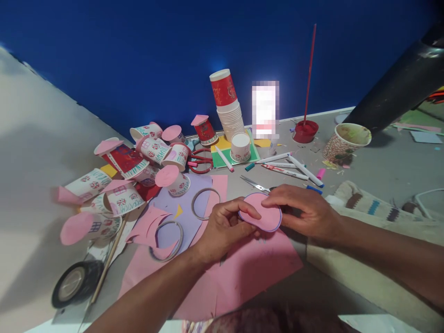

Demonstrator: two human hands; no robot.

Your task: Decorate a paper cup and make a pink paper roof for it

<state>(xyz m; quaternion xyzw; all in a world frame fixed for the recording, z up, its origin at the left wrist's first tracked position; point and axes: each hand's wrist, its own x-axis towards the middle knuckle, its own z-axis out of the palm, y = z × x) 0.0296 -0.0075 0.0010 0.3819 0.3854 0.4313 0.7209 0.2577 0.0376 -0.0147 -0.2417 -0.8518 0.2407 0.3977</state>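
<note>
A pink paper circle (265,215) with a dark blue outline is held between both hands above the table. My left hand (231,226) pinches its left side, thumb beneath and fingers over the top. At the right edge, my right hand (305,210) grips it with fingertips on the upper face. Sheets of pink paper (263,263) lie under the hands. Just beyond the circle rest open scissors (255,183), their handles partly hidden by my right hand. Two grey rings (183,240) lie left of my left hand on purple paper (163,199).
Decorated paper cups with pink paper tops (125,199) crowd the left side. A tall stack of paper cups (229,115) stands by the blue wall. Several markers (280,166), a patterned cup (347,141), black tape (74,284) and a cloth (347,249) surround the work area.
</note>
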